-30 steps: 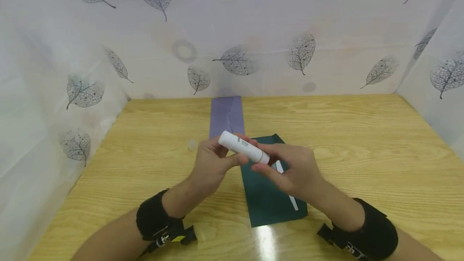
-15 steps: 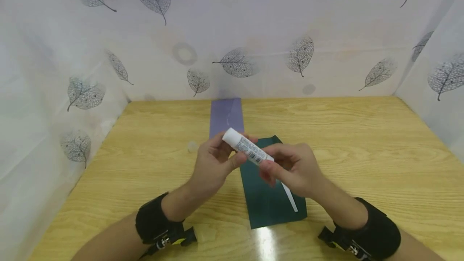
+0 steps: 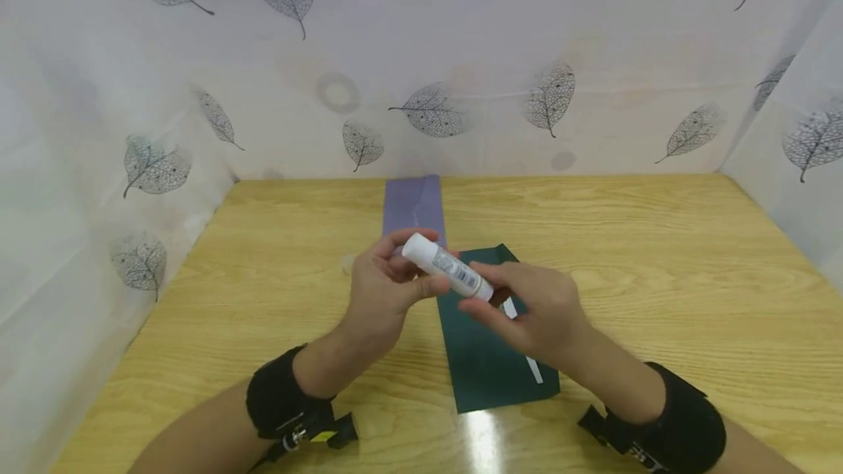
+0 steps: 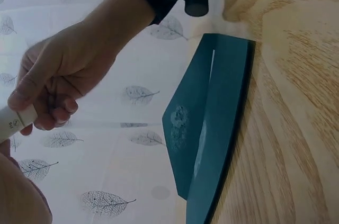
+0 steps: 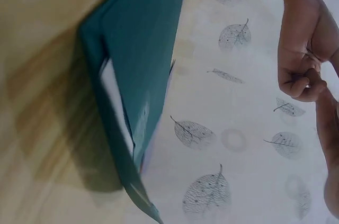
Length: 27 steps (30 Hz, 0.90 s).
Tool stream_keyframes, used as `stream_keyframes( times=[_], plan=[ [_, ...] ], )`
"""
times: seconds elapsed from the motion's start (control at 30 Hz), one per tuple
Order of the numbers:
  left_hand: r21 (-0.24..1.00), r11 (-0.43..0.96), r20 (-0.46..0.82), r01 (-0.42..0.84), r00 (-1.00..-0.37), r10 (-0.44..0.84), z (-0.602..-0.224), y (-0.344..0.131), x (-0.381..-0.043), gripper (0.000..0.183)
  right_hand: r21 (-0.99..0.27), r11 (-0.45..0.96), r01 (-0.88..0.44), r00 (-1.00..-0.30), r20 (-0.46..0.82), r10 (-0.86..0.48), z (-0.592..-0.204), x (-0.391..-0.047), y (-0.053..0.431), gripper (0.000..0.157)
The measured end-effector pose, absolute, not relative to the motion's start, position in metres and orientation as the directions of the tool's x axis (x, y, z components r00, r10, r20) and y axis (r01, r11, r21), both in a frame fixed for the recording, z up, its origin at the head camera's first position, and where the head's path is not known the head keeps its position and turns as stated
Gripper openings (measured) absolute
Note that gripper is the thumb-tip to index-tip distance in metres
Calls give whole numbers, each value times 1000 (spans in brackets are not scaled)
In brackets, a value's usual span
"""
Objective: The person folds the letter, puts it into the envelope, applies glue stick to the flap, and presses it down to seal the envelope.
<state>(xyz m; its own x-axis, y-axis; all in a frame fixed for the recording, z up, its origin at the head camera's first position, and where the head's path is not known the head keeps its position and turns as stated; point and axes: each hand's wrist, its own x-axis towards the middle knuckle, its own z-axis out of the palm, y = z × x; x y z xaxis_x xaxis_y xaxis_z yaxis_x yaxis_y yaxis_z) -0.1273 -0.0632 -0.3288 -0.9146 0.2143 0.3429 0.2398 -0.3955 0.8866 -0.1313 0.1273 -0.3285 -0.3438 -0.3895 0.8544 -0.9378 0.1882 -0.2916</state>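
A white glue stick (image 3: 448, 267) with a printed label and barcode is held up at a slant, above the table. My left hand (image 3: 388, 287) grips its upper-left part, the thumb along the near side and the fingers behind. The thumb and fingers of my right hand (image 3: 536, 306) pinch its lower-right end, where a thin ring runs round the tube. Below lies a dark green envelope (image 3: 484, 364), a white strip (image 3: 534, 370) showing at its right side. In the left wrist view the envelope's raised flap (image 4: 185, 107) bears a whitish smear.
Farther back, a purple envelope (image 3: 413, 203) lies flat on the wooden table (image 3: 626, 240). A small pale round piece (image 3: 347, 263) is just left of my left hand. A leaf-patterned white curtain (image 3: 474, 42) encloses the back and sides.
The glue stick has rolled between my fingers, bringing its barcode side into view. My right-hand fingers loosened below its end half a second ago and now pinch it again. The envelopes stay put.
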Motion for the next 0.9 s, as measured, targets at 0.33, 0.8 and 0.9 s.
stream_keyframes(
  times=[0.33, 0.8, 0.9],
  plan=[
    [933, -138, 359, 331, -863, 356, -327, -72, -138, 61, -243, 258, -935, -323, 886, -333, -324, -134, 135, 36],
    [521, 515, 471, 681, -732, 491, -307, -113, -170, 37, -288, 233, -929, -353, 881, -316, -325, -137, 136, 35],
    [389, 631, 442, 671, -737, 512, -305, -119, -173, 34, -299, 227, -927, -360, 879, -313, -326, -137, 136, 34]
  ],
)
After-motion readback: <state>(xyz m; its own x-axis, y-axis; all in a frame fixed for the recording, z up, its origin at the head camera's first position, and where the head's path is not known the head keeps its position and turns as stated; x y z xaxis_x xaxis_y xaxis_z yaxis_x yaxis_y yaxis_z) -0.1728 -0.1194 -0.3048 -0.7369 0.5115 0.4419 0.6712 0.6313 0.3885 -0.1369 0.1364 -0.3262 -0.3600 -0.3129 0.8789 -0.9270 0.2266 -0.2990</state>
